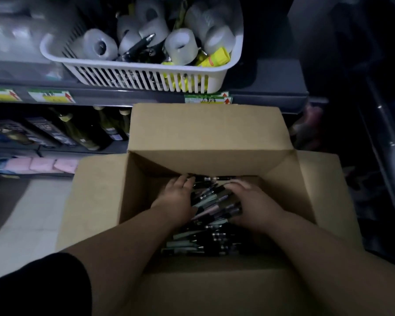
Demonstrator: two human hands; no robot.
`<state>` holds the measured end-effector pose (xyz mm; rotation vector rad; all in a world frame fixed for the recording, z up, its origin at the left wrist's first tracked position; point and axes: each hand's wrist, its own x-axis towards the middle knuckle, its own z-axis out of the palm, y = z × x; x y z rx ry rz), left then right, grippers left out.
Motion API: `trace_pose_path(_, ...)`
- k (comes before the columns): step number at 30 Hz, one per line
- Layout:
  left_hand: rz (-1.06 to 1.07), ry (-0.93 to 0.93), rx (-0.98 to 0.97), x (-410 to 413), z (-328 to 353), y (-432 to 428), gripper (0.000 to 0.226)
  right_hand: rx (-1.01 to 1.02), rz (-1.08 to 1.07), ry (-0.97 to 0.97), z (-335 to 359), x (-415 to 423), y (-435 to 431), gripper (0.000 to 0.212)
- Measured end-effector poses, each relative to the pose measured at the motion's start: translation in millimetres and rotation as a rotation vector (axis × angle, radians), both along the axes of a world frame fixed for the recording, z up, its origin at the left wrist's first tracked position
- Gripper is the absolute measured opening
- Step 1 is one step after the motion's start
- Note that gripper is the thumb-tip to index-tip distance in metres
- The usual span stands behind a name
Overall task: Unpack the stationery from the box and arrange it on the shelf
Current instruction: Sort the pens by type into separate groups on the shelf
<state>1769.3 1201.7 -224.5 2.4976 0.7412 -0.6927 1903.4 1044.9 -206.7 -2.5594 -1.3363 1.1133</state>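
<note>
Both hands are down inside the open cardboard box, whose flaps are folded out so the reach is free. The pens, a loose heap of dark and pale barrels, lie along the box floor from the near wall to the far wall. The left hand presses nearly straight fingers against the heap's left side. The right hand curls its fingers over pens from the other side. Together they probably squeeze a bundle between them to lift many at once.

The likely destination is the white slotted basket at the front edge of the shelf. It already holds tape rolls, yellow highlighters and a few pens.

Price labels with red arrows line the shelf's front edge, but their writing is too blurred to read
</note>
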Motion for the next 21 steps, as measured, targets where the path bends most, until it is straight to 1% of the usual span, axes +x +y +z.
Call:
trace_pose_path(3,-0.059,0.021,-0.01,6.3,-10.4,-1.1,0.087,-0.024,0.042,0.006,-12.6,4.9,8.8,0.091)
trace_pose_path(5,-0.06,0.034,-0.02,6.0,-16.2,-2.5,0.088,-0.044,0.058,-0.016,-20.3,4.6,9.2,0.084)
trace_pose_path(7,-0.044,0.035,-0.018,4.5,-19.6,-4.4,0.085,-0.048,0.059,-0.022,-25.3,3.6,6.8,0.075)
trace_pose_path(10,-0.018,0.051,-0.013,3.7,-21.3,-6.6,0.077,-0.028,0.022,-0.006,-29.6,5.3,6.9,0.069)
trace_pose_path(13,0.003,0.107,-0.051,5.8,-21.8,-7.6,0.075,-0.024,-0.042,0.012,-28.5,6.6,8.2,0.07)
trace_pose_path(14,0.006,0.119,-0.067,6.8,-21.3,-7.9,0.071,-0.026,-0.067,0.01,-27.8,6.5,8.1,0.07)
trace_pose_path(15,0.012,0.125,-0.074,7.5,-20.4,-8.3,0.066,-0.025,-0.109,0.013,-26.4,6.1,7.8,0.067)
trace_pose_path(16,0.021,0.128,-0.074,7.9,-19.4,-8.4,0.061,-0.024,-0.172,0.023,-24.2,5.8,7.6,0.059)
trace_pose_path(18,0.034,0.138,-0.073,7.5,-18.6,-7.6,0.056,-0.045,-0.36,0.084,-17.0,4.2,9.2,0.033)
trace_pose_path(19,0.036,0.149,-0.075,7.1,-18.3,-7.2,0.055,-0.079,-0.481,0.174,-13.2,3.4,10.8,0.021)
trace_pose_path(20,0.035,0.163,-0.074,6.5,-17.7,-7.0,0.054,-0.11,-0.632,0.315,-10.1,1.4,12.0,0.015)
trace_pose_path(21,0.033,0.177,-0.072,6.1,-17.2,-6.7,0.054,-0.139,-0.788,0.471,-7.3,-1.1,12.7,0.015)
